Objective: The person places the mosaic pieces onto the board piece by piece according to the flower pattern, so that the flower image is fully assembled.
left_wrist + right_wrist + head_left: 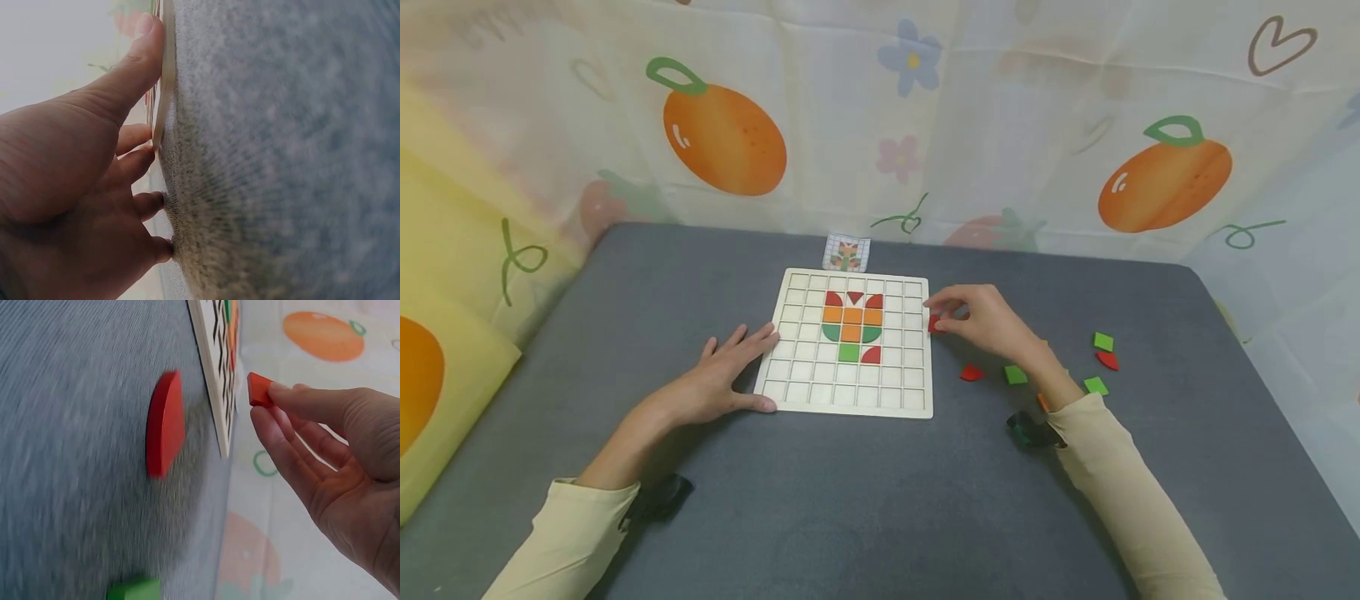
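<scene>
A white grid board (805, 392) lies on the table, with red, orange and green tiles forming a tulip-like figure in its middle cells. My left hand (718, 379) rests at the board's left side, thumb and fingers spread and touching its edge. Just past the right edge, my right hand (988, 321) pinches a small red tile (258, 389) between thumb and fingertips, held above the table. The tile's full outline is partly hidden by the fingers. Low in the figure are a light green square tile (848, 353) and a red quarter-round tile (871, 356).
A small pattern card (847, 252) stands behind the board. Right of it lie loose tiles: a red quarter-round piece (972, 372), a green square (1016, 375), another red piece (1107, 360) and several others, some partly under the right forearm. A fruit-printed curtain (1000, 125) backs the grey table.
</scene>
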`<state>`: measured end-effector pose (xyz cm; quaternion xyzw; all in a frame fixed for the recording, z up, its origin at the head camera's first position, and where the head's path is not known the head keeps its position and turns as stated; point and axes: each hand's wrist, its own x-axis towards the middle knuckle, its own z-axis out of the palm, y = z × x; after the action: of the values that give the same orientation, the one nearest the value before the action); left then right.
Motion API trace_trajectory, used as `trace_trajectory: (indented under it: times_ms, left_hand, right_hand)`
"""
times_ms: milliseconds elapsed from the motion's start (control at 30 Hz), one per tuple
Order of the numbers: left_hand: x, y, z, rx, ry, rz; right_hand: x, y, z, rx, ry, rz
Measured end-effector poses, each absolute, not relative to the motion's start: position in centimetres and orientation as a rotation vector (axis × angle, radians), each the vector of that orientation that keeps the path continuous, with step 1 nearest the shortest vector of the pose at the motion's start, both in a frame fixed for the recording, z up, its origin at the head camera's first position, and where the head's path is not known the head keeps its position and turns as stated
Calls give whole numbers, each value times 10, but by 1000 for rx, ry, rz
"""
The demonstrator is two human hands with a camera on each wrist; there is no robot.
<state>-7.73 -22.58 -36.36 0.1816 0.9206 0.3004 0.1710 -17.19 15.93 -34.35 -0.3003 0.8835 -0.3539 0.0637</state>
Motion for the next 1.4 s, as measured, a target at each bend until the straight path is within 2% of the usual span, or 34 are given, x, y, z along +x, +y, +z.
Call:
trace_trajectory:
  times_ms: [933, 1400]
  left_hand:
    - [-78, -229, -364, 513, 2621, 855]
    - [-79, -227, -365, 516, 2618, 856]
  right_hand:
    - [-165, 72, -351, -1076, 2501, -1057]
    - [-162, 37, -346, -1074, 2440, -1059]
